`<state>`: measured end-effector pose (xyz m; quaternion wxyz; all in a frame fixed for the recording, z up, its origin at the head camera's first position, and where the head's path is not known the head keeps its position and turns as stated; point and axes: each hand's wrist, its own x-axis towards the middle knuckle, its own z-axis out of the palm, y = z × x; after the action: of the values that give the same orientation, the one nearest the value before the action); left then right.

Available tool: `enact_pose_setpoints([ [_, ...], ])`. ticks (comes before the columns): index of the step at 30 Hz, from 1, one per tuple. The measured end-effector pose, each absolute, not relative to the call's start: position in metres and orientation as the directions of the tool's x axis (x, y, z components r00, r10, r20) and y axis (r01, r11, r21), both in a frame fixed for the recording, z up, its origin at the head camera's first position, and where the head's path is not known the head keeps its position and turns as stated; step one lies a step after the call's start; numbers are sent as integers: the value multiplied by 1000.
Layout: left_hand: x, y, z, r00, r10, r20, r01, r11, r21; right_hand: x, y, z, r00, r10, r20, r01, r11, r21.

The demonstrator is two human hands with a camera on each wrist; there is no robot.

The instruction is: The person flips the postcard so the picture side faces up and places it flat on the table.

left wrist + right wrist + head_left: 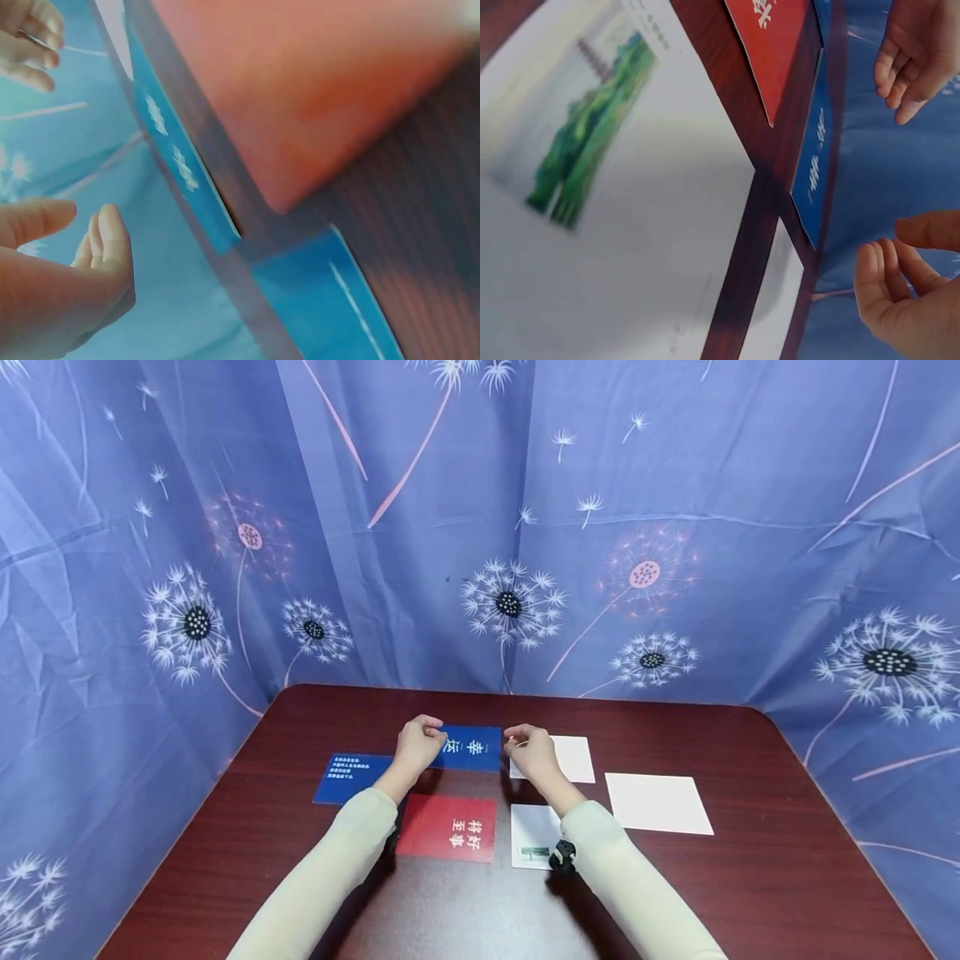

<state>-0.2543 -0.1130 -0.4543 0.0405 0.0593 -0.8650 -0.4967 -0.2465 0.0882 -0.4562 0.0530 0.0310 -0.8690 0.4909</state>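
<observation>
While I watched through the head camera, six cards lay flat and well spread on the table [420, 914], and neither hand held one. Taking the clock's centre as the gap among them, I had the blue card with large white characters [476, 750] at eleven, the blue card with small lines of text [351, 778] at nine, and the red card [442, 831] at eight. Of the white ones, the printed card [527, 827] sat at five, the upper blank-looking card [575, 760] at two and the outer blank-looking card [660, 804] at three.

My left hand [418, 747] hovered towards eleven, thumb and fingers apart; my right hand [536, 753] hung towards one, fingers loosely bent, with nothing between them. I judged the laying-out as good as done, with perhaps only straightening left, though I couldn't tell for certain.

All six seemed thin, stiff card stock, four-sided and straight-edged; the right wrist view showed a green landscape with a tower on the printed one. Beneath them the red-brown tabletop showed wood grain and a soft sheen, and the blue dandelion curtain [585, 443] hung in creased folds from ten to two.
</observation>
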Motion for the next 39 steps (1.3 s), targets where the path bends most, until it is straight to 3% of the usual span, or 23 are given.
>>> enact_pose_setpoints([
  [9,-229,-89,-446,-998,-46,-39,-52,330,942,-233,112,-450,-988,-6,156,-136,525,-840],
  [19,-201,-66,-452,-991,115,-69,-44,203,978,-210,149,-450,-998,-12,56,-53,550,-834],
  [39,-164,-40,-470,-957,254,-139,-107,135,985,-159,206,-448,-997,-53,-55,19,533,-846],
])
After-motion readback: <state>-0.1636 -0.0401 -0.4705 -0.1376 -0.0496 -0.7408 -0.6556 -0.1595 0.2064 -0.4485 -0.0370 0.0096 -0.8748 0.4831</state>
